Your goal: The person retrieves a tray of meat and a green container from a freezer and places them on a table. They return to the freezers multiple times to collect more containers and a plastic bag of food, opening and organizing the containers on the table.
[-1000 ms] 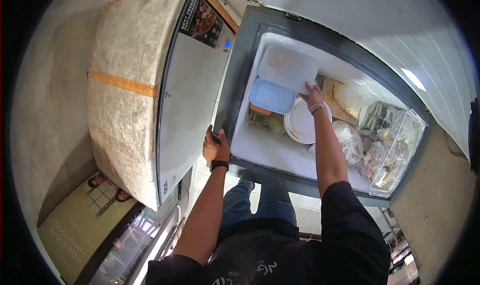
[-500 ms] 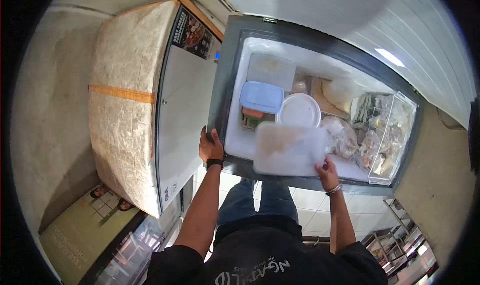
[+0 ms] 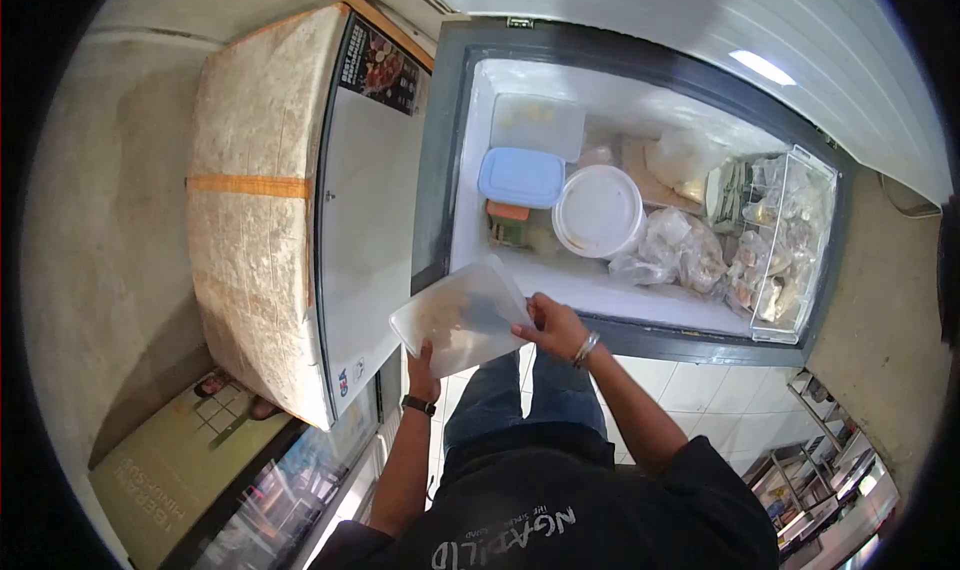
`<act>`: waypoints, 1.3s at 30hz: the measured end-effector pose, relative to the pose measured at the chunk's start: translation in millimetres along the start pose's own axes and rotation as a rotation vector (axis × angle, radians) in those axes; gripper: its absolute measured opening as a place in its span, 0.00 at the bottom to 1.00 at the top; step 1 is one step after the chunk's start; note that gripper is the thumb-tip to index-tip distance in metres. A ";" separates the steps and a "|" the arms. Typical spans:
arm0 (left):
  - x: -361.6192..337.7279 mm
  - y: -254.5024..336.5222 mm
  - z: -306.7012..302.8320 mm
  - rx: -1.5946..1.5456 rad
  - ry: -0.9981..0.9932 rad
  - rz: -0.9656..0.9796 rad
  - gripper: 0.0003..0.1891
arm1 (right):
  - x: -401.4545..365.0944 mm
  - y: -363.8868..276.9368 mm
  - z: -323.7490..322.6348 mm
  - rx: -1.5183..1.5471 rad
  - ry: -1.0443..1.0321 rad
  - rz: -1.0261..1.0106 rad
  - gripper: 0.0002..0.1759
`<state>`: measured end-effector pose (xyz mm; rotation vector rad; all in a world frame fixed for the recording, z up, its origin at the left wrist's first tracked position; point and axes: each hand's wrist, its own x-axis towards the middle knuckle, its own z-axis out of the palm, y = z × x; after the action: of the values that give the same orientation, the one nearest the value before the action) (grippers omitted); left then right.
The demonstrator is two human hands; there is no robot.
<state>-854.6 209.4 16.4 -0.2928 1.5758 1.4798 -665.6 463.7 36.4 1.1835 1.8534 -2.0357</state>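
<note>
A translucent, frosted plastic container (image 3: 462, 315) with something brownish inside is tilted over the near left edge of the open chest freezer (image 3: 640, 332). My left hand (image 3: 423, 372) grips its lower left side. My right hand (image 3: 553, 325) is closed on its right side. Inside the freezer are a blue-lidded box (image 3: 522, 178), a round white lid (image 3: 598, 211), another frosted container (image 3: 538, 127) and plastic bags (image 3: 675, 250).
A white wire basket (image 3: 785, 240) holding bags is at the freezer's right end. The raised lid (image 3: 830, 80) stands behind. Left of the freezer is a white cabinet (image 3: 370, 210) beside a worn, taped box (image 3: 255, 210). Shelving (image 3: 800, 485) is at lower right.
The frosted container has moved left and toward me, out from over the freezer's interior, and is now tilted. My left hand has left the freezer's rim and taken hold of it.
</note>
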 end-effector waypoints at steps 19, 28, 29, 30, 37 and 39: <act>-0.5 10.2 27.6 -0.028 0.103 0.051 0.30 | 258.6 107.3 -56.3 1.216 0.427 0.305 0.32; 24.3 3.1 11.2 0.009 -0.079 0.078 0.29 | 42.6 70.9 -105.1 1.090 0.619 0.003 0.31; 28.7 4.3 8.9 0.035 -0.113 0.112 0.29 | -1.0 71.0 -105.1 1.015 0.740 -0.055 0.31; 31.3 10.3 13.5 0.050 -0.157 0.118 0.29 | -42.5 72.9 -102.9 0.937 0.863 -0.117 0.30; 62.1 2.8 -12.0 0.158 -0.318 0.092 0.30 | -328.1 165.4 60.7 0.888 1.452 -0.115 0.23; 74.8 10.1 -13.1 0.226 -0.548 0.052 0.28 | -383.0 212.1 154.6 0.872 1.676 -0.094 0.24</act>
<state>-908.4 230.5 -33.9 0.2687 1.2865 1.2632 -350.3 128.5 98.9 3.8425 0.9378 -1.8531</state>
